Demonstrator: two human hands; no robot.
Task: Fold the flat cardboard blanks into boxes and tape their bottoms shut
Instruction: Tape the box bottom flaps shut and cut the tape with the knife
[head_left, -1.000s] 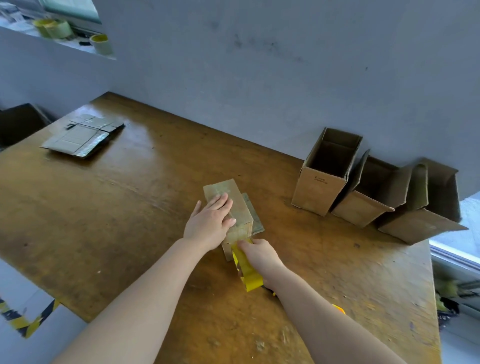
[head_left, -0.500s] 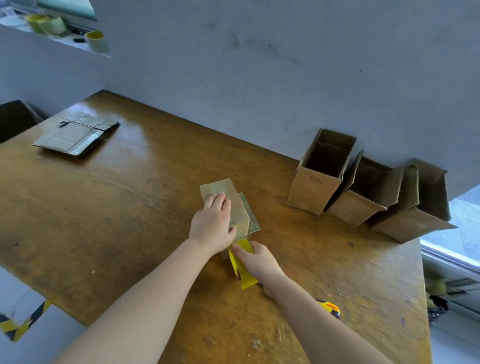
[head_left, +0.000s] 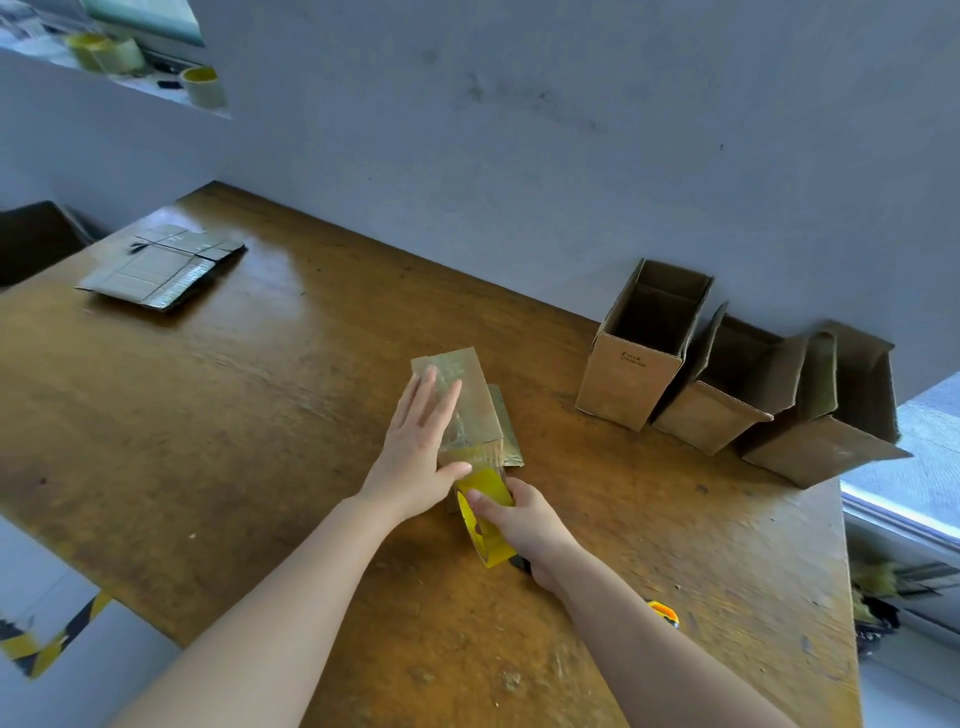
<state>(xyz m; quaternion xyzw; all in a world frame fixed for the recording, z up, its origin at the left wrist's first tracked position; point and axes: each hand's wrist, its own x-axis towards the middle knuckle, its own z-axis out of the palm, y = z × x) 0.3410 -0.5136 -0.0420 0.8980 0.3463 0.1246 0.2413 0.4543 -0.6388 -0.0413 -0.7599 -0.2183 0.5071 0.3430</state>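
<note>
A small cardboard box (head_left: 467, 387) stands bottom-up in the middle of the wooden table (head_left: 208, 426), with clear tape shining along its upper face. My left hand (head_left: 421, 447) lies flat on that face, fingers spread. Just in front of the box's near end, my right hand (head_left: 519, 519) grips a yellow tape roll (head_left: 480, 519), and a strip runs from the roll onto the box's near side. One flap (head_left: 506, 431) of the box sticks out flat on the table to its right.
A stack of flat cardboard blanks (head_left: 161, 267) lies at the far left. Three folded open-topped boxes (head_left: 644, 343) (head_left: 722, 395) (head_left: 826, 415) lean along the wall at the right. A yellow utility knife (head_left: 665, 610) peeks from under my right forearm. Spare tape rolls (head_left: 202, 85) sit on a ledge.
My left hand slid farther along the box's top and flattened out. The right hand pulled the tape roll down off the box's near end, toward me.
</note>
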